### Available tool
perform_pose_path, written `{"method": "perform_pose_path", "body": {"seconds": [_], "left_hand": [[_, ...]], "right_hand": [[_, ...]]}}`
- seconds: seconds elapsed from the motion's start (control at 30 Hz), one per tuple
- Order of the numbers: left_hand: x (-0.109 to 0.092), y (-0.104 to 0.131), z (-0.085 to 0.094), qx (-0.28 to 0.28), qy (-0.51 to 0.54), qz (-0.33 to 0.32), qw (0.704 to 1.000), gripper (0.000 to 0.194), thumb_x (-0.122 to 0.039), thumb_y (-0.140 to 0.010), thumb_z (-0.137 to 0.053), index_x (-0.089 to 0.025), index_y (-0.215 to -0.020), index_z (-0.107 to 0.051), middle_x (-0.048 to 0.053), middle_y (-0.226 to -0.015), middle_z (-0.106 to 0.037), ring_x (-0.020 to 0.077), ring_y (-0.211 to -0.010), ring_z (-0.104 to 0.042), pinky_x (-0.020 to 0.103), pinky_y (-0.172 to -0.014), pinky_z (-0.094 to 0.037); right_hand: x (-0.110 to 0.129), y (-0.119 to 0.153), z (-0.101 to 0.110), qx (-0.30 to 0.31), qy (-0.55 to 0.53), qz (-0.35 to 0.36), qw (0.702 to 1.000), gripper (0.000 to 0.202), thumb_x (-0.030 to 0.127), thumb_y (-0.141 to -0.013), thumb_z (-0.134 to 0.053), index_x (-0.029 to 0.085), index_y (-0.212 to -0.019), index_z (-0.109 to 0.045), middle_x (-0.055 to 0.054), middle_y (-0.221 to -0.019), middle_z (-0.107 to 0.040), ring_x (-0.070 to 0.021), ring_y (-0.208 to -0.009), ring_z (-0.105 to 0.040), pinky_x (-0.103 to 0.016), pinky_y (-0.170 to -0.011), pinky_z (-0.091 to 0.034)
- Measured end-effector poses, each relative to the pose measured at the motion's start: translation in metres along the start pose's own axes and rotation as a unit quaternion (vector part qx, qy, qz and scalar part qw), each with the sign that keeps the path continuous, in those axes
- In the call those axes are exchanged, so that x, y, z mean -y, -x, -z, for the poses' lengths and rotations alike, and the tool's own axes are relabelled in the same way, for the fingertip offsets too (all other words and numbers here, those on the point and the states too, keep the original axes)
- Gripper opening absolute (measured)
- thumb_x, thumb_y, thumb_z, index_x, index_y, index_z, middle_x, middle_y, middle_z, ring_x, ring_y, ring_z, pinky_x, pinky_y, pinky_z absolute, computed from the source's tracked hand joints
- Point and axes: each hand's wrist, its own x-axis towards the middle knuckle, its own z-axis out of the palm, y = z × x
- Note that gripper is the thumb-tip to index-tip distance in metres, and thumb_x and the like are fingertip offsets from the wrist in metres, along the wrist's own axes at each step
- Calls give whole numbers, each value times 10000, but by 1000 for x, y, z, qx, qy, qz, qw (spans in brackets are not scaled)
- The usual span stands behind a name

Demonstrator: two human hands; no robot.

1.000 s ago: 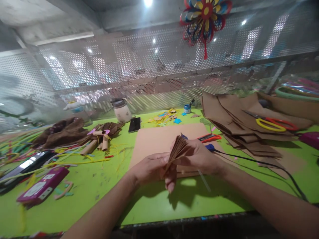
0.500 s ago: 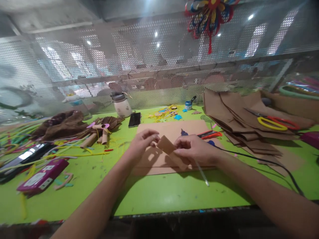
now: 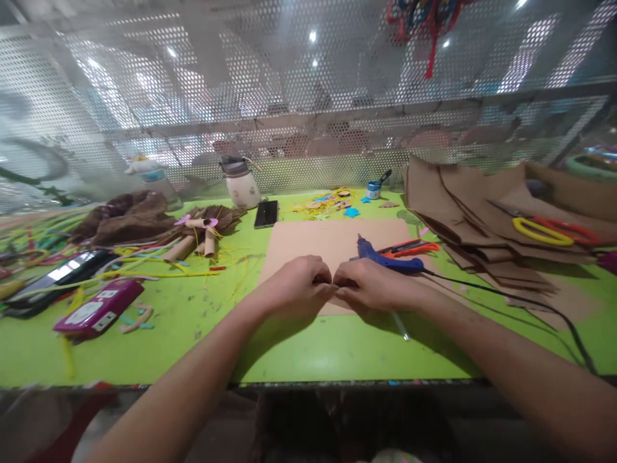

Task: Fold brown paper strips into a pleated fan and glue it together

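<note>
My left hand (image 3: 304, 283) and my right hand (image 3: 369, 283) meet fingertip to fingertip over the near part of a tan board (image 3: 308, 238). Both are closed in a pinch; what lies between the fingers is mostly hidden, and I cannot make it out. Just beyond my right hand rests a blue glue gun (image 3: 390, 260) with a black cord, beside a red-handled tool (image 3: 417, 247). A clear stick (image 3: 401, 326) pokes out from beneath my right hand onto the green table (image 3: 328, 357).
Brown paper sheets (image 3: 463, 212) bearing yellow scissors (image 3: 542, 231) are stacked at right. A phone (image 3: 267, 214), a jar (image 3: 240, 186) and yellow scraps (image 3: 322, 204) sit at the back. At left are a purple box (image 3: 100, 310) and paper rolls (image 3: 180, 249).
My hands have come together, and the small brown paper piece held between them is now hidden. The view has shifted, leaving the glue gun more exposed.
</note>
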Motion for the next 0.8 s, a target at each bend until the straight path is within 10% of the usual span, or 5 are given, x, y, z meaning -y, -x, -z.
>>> {"method": "perform_pose_path", "body": {"seconds": [0.4, 0.8], "left_hand": [[30, -19, 2, 155, 59, 38, 985, 209, -343, -730, -551, -161, -796, -631, 1, -670, -602, 119, -588, -482, 225, -522, -317], [25, -1, -12, 42, 61, -16, 997, 119, -268, -768, -557, -169, -801, -614, 13, -777, -570, 128, -681, -501, 237, -611, -378]], "right_hand": [[-8, -7, -5, -14, 20, 29, 999, 135, 195, -818, -580, 120, -841, -690, -90, -818, -653, -173, -764, -578, -266, -699, -424], [-11, -10, -16, -32, 48, 78, 995, 152, 241, -841, -560, 135, -814, -664, -70, -797, -614, -155, -769, -545, -253, -700, -393]]}}
